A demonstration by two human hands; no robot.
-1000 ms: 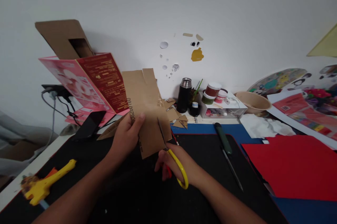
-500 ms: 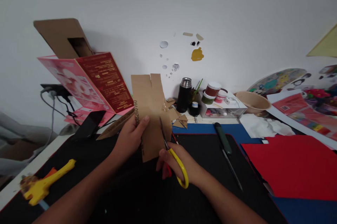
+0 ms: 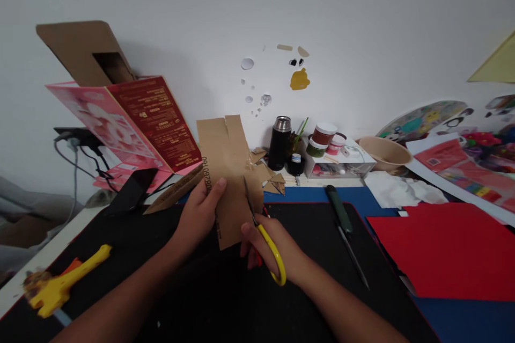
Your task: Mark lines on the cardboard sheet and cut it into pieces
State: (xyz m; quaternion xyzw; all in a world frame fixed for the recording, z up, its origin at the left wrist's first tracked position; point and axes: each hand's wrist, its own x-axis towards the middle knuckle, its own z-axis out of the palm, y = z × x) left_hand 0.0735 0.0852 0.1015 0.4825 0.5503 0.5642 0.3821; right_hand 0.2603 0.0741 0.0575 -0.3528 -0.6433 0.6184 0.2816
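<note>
My left hand grips the left edge of a brown cardboard piece, held upright above the black mat. The thumb presses on its front face beside a printed number. My right hand is closed in the yellow handles of a pair of scissors. The dark blades point up and lie in a cut running up the right part of the cardboard.
A yellow glue gun lies at the left. A green-handled screwdriver and red paper lie to the right. Behind are a pink and red box, a black flask, paint jars, a bowl and cardboard scraps.
The cardboard has turned a little more upright and shifted right in my left hand. The scissors' blades have moved up further into the cut. The view has tipped slightly.
</note>
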